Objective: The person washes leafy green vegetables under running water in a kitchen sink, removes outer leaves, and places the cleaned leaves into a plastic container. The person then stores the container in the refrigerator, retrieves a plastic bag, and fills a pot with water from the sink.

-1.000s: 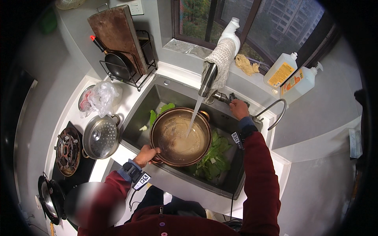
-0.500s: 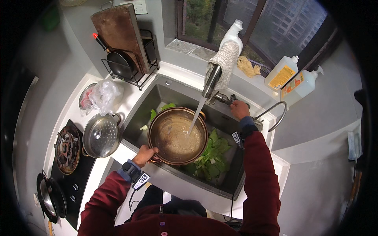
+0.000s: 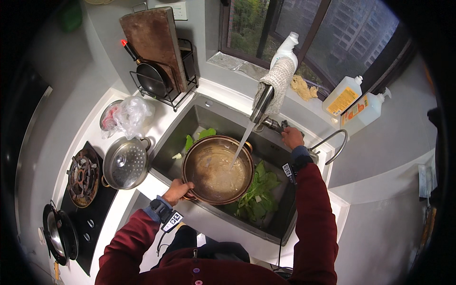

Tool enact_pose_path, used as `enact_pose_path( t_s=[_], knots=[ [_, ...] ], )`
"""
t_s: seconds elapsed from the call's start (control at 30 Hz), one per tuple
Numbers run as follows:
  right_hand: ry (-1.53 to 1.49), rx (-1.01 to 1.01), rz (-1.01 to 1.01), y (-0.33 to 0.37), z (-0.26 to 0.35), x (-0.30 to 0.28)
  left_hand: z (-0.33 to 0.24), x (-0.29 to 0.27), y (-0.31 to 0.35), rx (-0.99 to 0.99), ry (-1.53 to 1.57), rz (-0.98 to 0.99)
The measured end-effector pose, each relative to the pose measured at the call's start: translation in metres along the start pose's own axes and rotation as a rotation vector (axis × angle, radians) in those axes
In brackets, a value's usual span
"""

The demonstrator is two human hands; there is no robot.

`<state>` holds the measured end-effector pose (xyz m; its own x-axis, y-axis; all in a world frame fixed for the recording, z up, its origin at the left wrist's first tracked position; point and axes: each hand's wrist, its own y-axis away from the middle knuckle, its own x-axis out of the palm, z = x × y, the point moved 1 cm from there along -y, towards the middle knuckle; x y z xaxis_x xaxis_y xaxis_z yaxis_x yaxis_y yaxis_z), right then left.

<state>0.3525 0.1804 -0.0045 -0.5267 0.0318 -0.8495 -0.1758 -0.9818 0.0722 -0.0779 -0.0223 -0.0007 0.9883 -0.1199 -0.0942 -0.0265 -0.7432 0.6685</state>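
A round metal pot (image 3: 202,183) with a brown-stained inside rests in the grey sink (image 3: 173,116). My left hand (image 3: 177,191) is closed on the pot's near-left handle. From the faucet (image 3: 262,105), a stream of water (image 3: 242,144) runs into the pot, where shallow cloudy water covers the bottom. My right hand (image 3: 292,137) is closed around the faucet handle (image 3: 284,126), its fingertips partly hidden. Green leafy vegetables (image 3: 259,197) lie in the sink beside and partly behind the pot, with a few loose leaves (image 3: 205,133) at its far side.
Left of the sink stand a steamer pot (image 3: 126,163), a plastic bag (image 3: 133,116) and a gas stove (image 3: 83,176). A rack holds a cutting board (image 3: 154,45) and a small pan (image 3: 153,80). Bottles (image 3: 342,95) and a knitted cloth (image 3: 276,80) are near the window.
The whole view has shifted slightly down and right. Both hands keep their places on the pot and the faucet handle, and water still runs; its ripples in the pot look different.
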Motion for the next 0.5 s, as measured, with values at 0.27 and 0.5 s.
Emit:
enact_pose_path(
  t_s=[0.27,0.5],
  knots=[
    [-0.002,0.006,0.000,-0.0036,-0.0044,0.0034,-0.0057,0.0023,0.0045,-0.028,-0.013,0.023],
    [0.016,-0.023,0.030,-0.0078,-0.0089,0.0046,-0.0003,0.0041,0.0005,-0.030,0.046,0.011]
  ],
)
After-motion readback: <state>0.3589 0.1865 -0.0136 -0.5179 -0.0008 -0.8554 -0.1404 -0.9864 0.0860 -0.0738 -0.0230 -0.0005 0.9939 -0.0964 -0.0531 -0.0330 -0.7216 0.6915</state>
